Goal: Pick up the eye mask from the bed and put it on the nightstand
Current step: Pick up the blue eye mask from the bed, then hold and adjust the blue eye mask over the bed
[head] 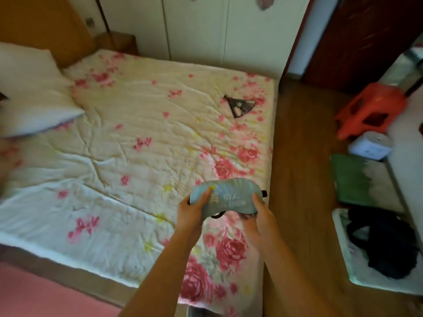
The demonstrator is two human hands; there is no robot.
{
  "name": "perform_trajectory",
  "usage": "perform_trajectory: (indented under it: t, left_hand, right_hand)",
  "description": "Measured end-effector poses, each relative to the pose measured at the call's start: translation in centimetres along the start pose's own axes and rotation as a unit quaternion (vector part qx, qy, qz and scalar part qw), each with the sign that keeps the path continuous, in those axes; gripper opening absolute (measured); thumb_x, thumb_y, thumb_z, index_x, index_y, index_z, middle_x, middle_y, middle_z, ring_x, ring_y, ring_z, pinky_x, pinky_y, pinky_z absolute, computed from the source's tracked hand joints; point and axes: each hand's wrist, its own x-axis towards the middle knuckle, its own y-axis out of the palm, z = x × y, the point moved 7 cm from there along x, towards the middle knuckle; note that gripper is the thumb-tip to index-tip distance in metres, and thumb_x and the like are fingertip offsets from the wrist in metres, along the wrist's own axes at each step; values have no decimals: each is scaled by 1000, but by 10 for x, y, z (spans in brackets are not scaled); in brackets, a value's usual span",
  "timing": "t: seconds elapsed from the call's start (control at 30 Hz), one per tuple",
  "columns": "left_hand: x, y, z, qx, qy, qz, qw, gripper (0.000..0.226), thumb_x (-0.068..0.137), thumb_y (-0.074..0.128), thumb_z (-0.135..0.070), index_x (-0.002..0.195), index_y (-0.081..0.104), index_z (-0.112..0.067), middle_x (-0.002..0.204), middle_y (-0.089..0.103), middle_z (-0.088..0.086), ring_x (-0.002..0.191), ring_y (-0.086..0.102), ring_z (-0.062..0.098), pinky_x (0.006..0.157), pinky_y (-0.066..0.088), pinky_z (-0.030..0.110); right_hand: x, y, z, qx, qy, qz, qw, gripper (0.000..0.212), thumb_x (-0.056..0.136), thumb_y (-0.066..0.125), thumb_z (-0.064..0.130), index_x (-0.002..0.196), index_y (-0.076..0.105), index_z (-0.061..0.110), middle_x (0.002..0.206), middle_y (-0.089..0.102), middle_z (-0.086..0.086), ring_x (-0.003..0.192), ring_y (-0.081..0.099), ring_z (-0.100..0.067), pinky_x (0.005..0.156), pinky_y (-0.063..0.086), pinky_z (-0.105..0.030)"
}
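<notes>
Eye mask [226,196] lettering blurred; strap mostly hidden behind both hands.

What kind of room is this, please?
Most likely a bedroom in a home: a bed with a floral cover, a pillow at its head, and white wardrobe doors behind it.

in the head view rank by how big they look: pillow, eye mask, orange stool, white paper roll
1. pillow
2. orange stool and eye mask: look alike, and the mask is nearer the camera, so unranked
3. white paper roll
</notes>
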Motion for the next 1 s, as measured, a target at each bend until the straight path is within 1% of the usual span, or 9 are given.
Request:
perform_trajectory:
  t: [0.13, 0.2, 0.3, 0.4, 0.47, 0.57, 0.7, 0.87, 1.0]
  left_hand:
    - [-10, 21, -28, -137, -36, 37, 989, 37, 88, 76, -17, 120, 66, -2, 110, 73, 17, 91, 74, 30, 61, 63, 37]
    - [-13, 31, -36, -172, -38, 67, 982, 40, 88, 74, -22, 121, 65, -1, 108, 70, 19, 85, 73, 28, 59, 62, 36]
    - [-19, 41, -33, -221, -44, 106, 968, 43, 92, 65, -29, 128, 64, -5, 119, 70, 19, 94, 73, 28, 74, 64, 37]
    - [-27, 49, 2, -277, -123, 117, 946, 61, 98, 54, -52, 143, 56, -11, 141, 62, 16, 124, 63, 30, 106, 51, 44]
    - [-39, 62, 22, -300, -179, 140, 926, 83, 90, 51, -70, 146, 54, -9, 145, 59, 16, 137, 54, 34, 115, 42, 49]
    - [-54, 83, 25, -311, -204, 199, 907, 101, 86, 42, -82, 146, 53, -2, 148, 55, 23, 144, 46, 38, 120, 36, 49]
    - [-44, 82, 0, -337, -160, 148, 916, 78, 95, 47, -64, 146, 54, -5, 133, 60, 21, 128, 56, 33, 112, 44, 44]
    - [-35, 69, -32, -317, -123, 92, 936, 49, 106, 46, -35, 144, 53, -3, 145, 57, 24, 124, 60, 35, 105, 50, 45]
    - [-38, 67, -43, -261, -92, 91, 957, 40, 107, 46, -22, 141, 54, -3, 121, 68, 17, 109, 67, 27, 93, 54, 40]
  right_hand:
    - [-17, 32, 17, 16, -28, 2, 999, 44, 92, 63, 25, 133, 56, 10, 131, 63, -19, 115, 65, -32, 81, 59, -40]
    - [-22, 39, 22, 44, -27, -1, 999, 40, 95, 60, 21, 132, 55, 6, 128, 63, -21, 108, 67, -31, 74, 61, -39]
    - [-29, 47, 26, 128, -4, -5, 992, 32, 99, 52, 17, 128, 53, 3, 112, 68, -19, 96, 69, -30, 57, 61, -35]
    - [-38, 52, 30, 173, 22, 4, 985, 24, 100, 50, 17, 117, 58, 2, 88, 77, -17, 79, 75, -29, 54, 62, -36]
    - [-40, 53, 30, 176, 29, 0, 984, 27, 99, 52, 18, 119, 57, 1, 93, 76, -18, 89, 72, -30, 56, 63, -39]
    - [-40, 53, 31, 185, 29, -9, 982, 34, 98, 54, 17, 129, 52, 3, 111, 67, -18, 101, 63, -31, 59, 62, -43]
    - [-36, 49, 34, 171, 16, -4, 985, 36, 101, 49, 17, 134, 50, 3, 112, 66, -18, 102, 63, -30, 64, 62, -44]
    - [-30, 38, 42, 124, -38, -40, 991, 41, 102, 46, 18, 142, 43, 6, 130, 61, -20, 108, 64, -30, 63, 63, -39]
    - [-35, 40, 48, 24, -86, -80, 993, 44, 99, 53, 27, 142, 45, 16, 132, 61, -14, 113, 64, -29, 79, 60, -40]
